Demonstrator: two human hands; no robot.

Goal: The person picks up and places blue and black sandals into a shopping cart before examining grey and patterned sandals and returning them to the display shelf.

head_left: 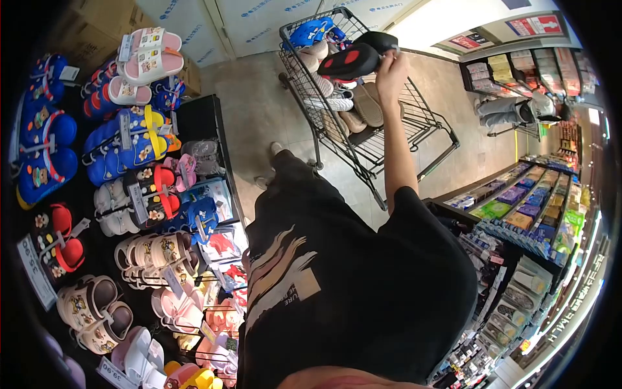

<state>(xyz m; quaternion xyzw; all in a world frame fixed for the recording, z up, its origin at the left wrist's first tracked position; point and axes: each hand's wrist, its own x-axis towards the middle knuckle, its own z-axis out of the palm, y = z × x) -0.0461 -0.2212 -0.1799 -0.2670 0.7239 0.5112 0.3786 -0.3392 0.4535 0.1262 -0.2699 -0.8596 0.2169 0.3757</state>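
My right hand (392, 74) reaches out over the wire shopping cart (418, 139), its fingers closed on a pair of black slippers (353, 61) with red patches. The slippers hang above the cart's basket. Below them in the basket lie several other shoes, among them beige slippers (369, 104) and striped ones (328, 104), with a blue item (315, 31) at the far end. My left hand does not show in the view.
Racks of slippers (146, 253) line the left side, close to my body. On the right stand shelves of small packages (531, 201) and hanging packs (518, 298). A person in light trousers (502, 110) is farther off beside another cart. Boxes (97, 26) stand at the upper left.
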